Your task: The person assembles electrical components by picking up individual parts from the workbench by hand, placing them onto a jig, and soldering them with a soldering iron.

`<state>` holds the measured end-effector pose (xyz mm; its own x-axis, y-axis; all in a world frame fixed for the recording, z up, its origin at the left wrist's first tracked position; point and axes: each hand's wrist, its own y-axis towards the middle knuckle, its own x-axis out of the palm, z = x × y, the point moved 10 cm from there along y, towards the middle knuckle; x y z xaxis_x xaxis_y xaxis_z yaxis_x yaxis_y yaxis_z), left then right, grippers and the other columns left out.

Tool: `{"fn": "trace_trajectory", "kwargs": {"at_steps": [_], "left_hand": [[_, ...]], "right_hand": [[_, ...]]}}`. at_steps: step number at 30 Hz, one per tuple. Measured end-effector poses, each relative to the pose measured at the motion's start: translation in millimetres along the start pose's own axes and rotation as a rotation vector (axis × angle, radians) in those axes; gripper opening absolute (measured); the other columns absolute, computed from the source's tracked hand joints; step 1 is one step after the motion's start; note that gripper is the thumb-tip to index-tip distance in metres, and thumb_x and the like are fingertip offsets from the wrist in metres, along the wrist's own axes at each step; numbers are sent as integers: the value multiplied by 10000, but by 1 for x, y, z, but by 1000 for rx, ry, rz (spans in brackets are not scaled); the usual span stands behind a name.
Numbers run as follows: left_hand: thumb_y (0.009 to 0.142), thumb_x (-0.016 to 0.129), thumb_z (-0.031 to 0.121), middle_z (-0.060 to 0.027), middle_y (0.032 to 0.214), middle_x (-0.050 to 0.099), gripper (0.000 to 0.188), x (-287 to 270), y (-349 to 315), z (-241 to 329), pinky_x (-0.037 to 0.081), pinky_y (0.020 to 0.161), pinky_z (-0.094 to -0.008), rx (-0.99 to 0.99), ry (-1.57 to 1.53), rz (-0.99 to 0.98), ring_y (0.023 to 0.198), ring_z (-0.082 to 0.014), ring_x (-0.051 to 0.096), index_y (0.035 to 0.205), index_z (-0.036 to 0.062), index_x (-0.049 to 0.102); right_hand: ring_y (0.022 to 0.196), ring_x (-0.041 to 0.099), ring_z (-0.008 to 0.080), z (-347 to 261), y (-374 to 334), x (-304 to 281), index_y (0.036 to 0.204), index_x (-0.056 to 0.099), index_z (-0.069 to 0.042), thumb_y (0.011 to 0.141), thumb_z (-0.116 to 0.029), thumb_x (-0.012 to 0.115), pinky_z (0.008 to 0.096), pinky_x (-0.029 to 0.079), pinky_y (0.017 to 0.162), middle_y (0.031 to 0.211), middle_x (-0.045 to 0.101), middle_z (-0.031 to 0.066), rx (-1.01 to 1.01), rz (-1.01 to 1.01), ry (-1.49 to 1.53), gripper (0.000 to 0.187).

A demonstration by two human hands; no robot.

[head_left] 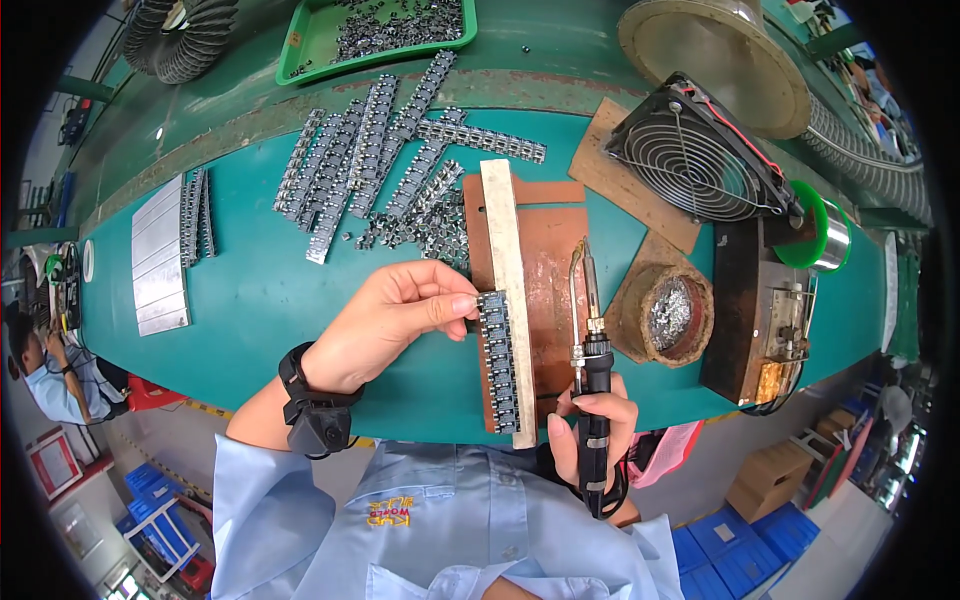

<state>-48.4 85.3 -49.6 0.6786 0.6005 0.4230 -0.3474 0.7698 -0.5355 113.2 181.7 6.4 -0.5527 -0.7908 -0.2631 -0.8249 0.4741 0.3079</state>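
My left hand is closed in a pinch at the far left corner of a dark circuit board strip. What lies between its fingertips is too small to make out. The strip rests lengthwise against a pale bar on a reddish-brown board. In my right hand is a soldering iron, its tip pointing away from me over the brown board, right of the bar. A thin metal tube runs alongside the tip. The tip is apart from the strip.
Circuit board strips and loose metal parts lie beyond my left hand. At the back stands a green tray of parts. A metal plate is leftward. On the right are a round pot, a fan and a solder spool.
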Motion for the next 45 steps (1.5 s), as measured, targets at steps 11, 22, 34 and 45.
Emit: {"fn": "trace_trajectory", "kwargs": {"at_steps": [11, 22, 34, 45], "left_hand": [[857, 586, 109, -27, 834, 597, 115, 1, 1, 0, 454, 681, -213, -7, 49, -4, 721, -93, 571, 906, 6, 573], [886, 549, 148, -37, 836, 606, 142, 5, 0, 1, 450, 703, -216, 13, 121, -74, 724, -90, 573, 909, 8, 566], [894, 535, 151, -39, 845, 600, 135, 6, -3, 2, 441, 719, -215, 24, 97, -72, 743, -84, 565, 892, 18, 559], [896, 529, 151, -38, 839, 594, 132, 5, -3, 2, 436, 727, -220, 31, 92, -44, 748, -84, 559, 883, 23, 558]], "right_hand": [[660, 474, 160, -1, -1, 2, 1031, 393, -57, 762, -67, 617, 281, 401, 618, 844, 468, 132, -2, -14, 6, 351], [707, 525, 154, -20, 7, -31, 1112, 426, -7, 757, -235, 668, 380, 360, 750, 685, 628, 104, 33, -11, -40, 486], [572, 574, 119, -29, 18, -24, 1029, 589, -4, 635, -145, 754, 321, 330, 720, 707, 666, 20, -66, -89, -32, 450], [589, 588, 122, -25, 24, -13, 1034, 593, -3, 639, -146, 747, 320, 336, 725, 707, 663, 7, -39, -163, -60, 448]]}}
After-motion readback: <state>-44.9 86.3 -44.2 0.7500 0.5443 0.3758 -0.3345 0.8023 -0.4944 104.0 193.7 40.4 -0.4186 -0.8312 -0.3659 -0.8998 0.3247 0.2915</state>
